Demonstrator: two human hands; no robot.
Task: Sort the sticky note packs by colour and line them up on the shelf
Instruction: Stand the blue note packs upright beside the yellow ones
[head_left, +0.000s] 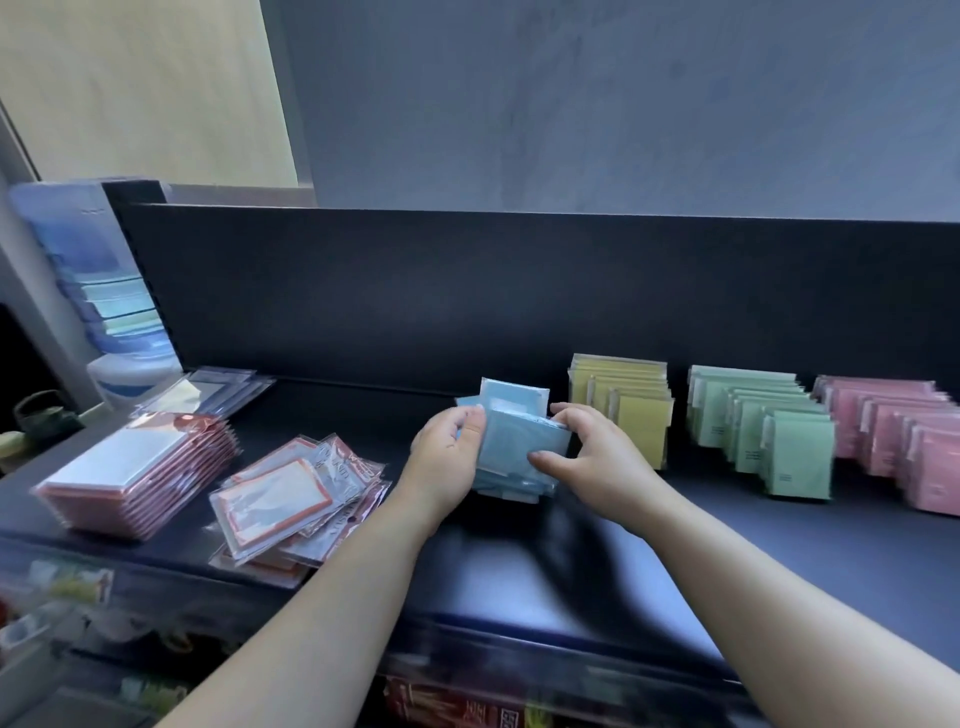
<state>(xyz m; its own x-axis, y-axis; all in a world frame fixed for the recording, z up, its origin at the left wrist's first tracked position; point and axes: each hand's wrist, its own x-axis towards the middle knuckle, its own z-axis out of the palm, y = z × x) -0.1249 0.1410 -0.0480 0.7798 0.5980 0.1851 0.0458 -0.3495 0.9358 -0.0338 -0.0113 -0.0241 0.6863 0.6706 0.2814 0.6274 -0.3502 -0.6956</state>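
Centrally placed blue packs (519, 441): a small bundle stood upright on the shelf (571, 561), between the two hands and just left of the yellow row; one pack at the far side rose a little above the others.
Left hand (447, 452): gripped the left edge of the blue packs, with the fingers curled round the bundle.
Right hand (587, 457): held the right side of the same bundle, thumb against the near face and fingers bent over the top right corner.
Yellow packs (623, 405): stood in a near-to-far row, just right of the blue bundle and apart from it.
Green packs (753, 426): formed a similar upright row further right, overlapping one behind another.
Pink packs (898, 431): made the row farthest right, running off the edge of the view.
Back panel (467, 291): a dark wall rose along the far side of the shelf, behind all the rows.
Red-edged stack (135, 478): lay flat and squared up at the near left.
Loose pile (296, 499): orange-bordered packets in clear wrap lay fanned between that stack and the left forearm.
Clear sleeves (208, 389): lay flat at the far left, by the back panel.
Blue-toned stack (104, 291): stood at the far left end; too blurred to tell what it was.
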